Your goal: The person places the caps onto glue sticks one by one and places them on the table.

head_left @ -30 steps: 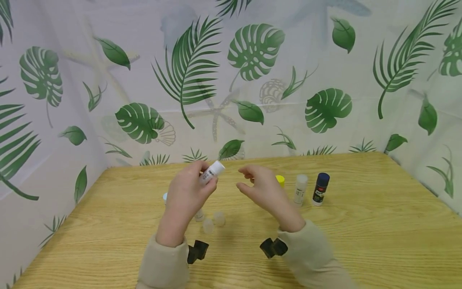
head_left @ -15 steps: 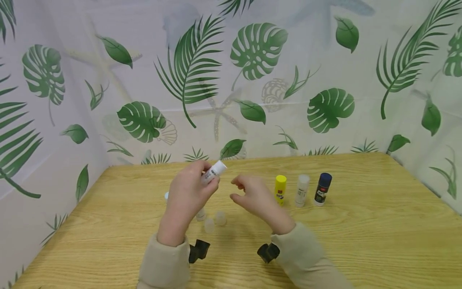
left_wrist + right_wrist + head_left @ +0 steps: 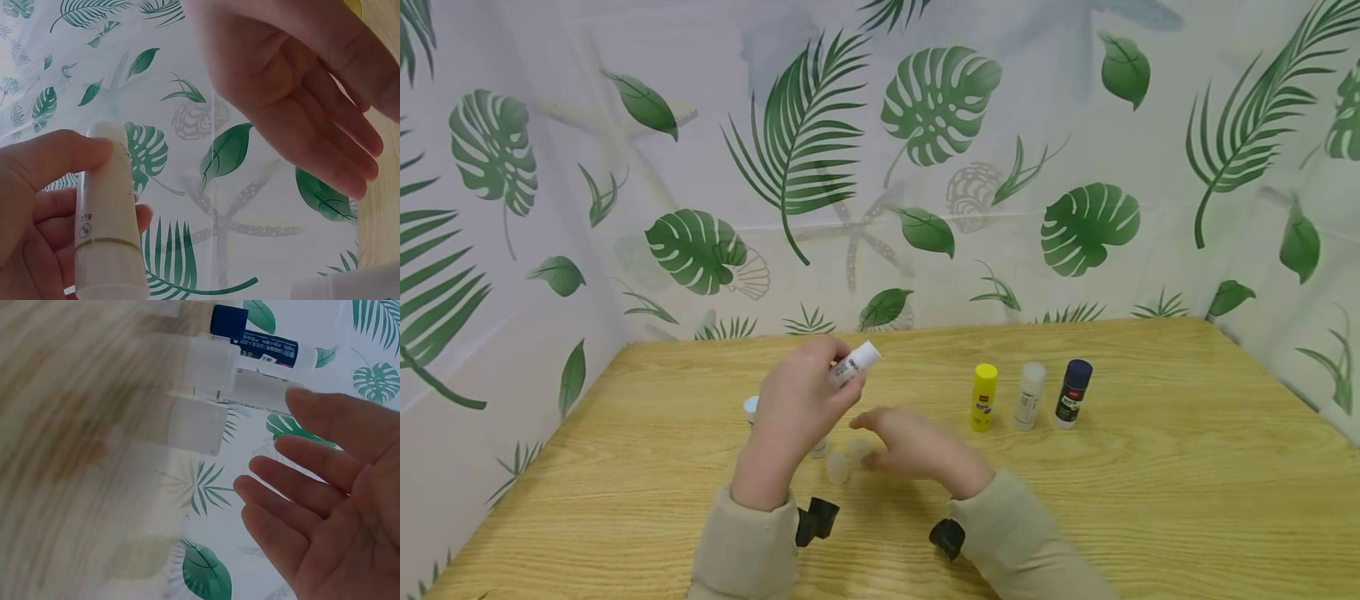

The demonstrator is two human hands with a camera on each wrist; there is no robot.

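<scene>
My left hand (image 3: 801,417) grips a white glue stick (image 3: 856,363) tilted up to the right, thumb on one side and fingers curled round the other. Close up in the left wrist view, the glue stick (image 3: 109,219) shows small print and a dark ring. My right hand (image 3: 917,450) reaches low over two frosted caps (image 3: 838,467) on the table, partly covering the farther one. In the right wrist view its fingers (image 3: 281,506) are spread and hold nothing; a frosted cap (image 3: 199,425) lies ahead of them. Whether they touch a cap, I cannot tell.
A yellow glue stick (image 3: 983,398), a frosted-capped one (image 3: 1029,397) and a navy-capped one (image 3: 1072,395) stand upright at the right. Behind my left hand, a light-blue top (image 3: 751,407) and a white tube (image 3: 818,448) are partly hidden. A leaf-patterned cloth (image 3: 925,250) hangs behind the table.
My right hand has moved left and down from in front of the yellow glue stick to the frosted caps. The left hand still holds its glue stick, shifted slightly right.
</scene>
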